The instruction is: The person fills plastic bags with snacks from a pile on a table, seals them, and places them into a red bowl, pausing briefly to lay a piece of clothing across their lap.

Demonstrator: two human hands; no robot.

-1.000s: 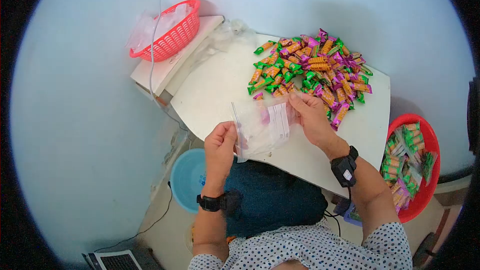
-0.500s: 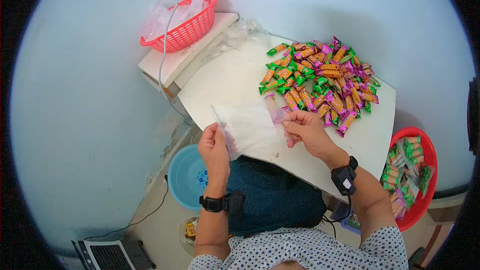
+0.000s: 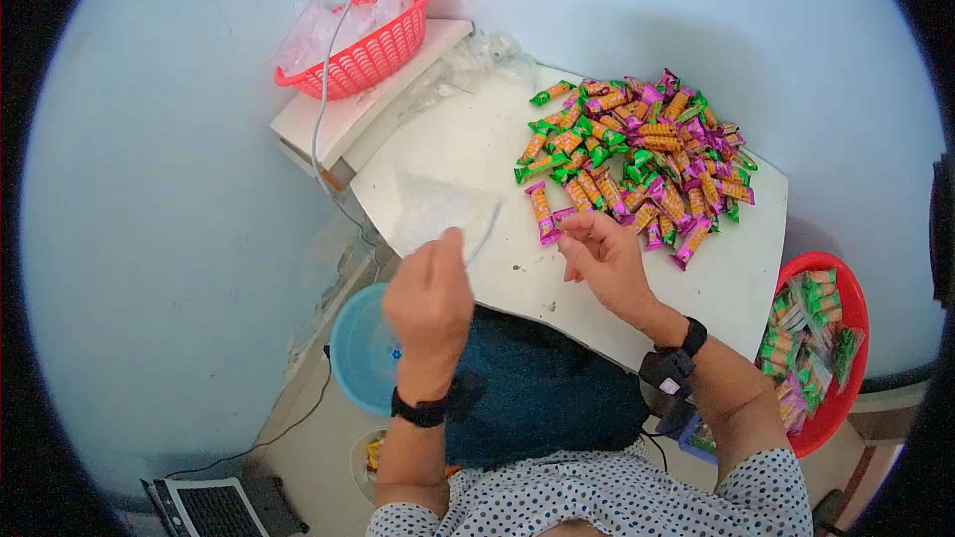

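Observation:
My left hand [image 3: 430,293] is closed on a clear zip-top plastic bag [image 3: 438,211], pinching it near its lower edge. The bag is blurred by motion and hangs flat above the white table, its zip strip on the right side. My right hand [image 3: 609,264] is apart from the bag, thumb and fingers curved and a little parted, with nothing visible between them. Just beyond its fingertips lies a purple-ended wrapped snack stick [image 3: 542,213], at the near left of a big heap of green and purple wrapped snack sticks [image 3: 647,154].
A red basket [image 3: 383,55] of plastic bags stands on a raised white shelf [image 3: 328,129] at the table's [image 3: 686,308] back left. Lower right, a red basin [image 3: 854,378] contains bagged snacks. A blue basin [image 3: 353,363] sits low left. A cable [image 3: 323,109] hangs at left.
My right hand has let go of the bag. My left hand has turned over and swung the bag left, uncovering the near snack stick.

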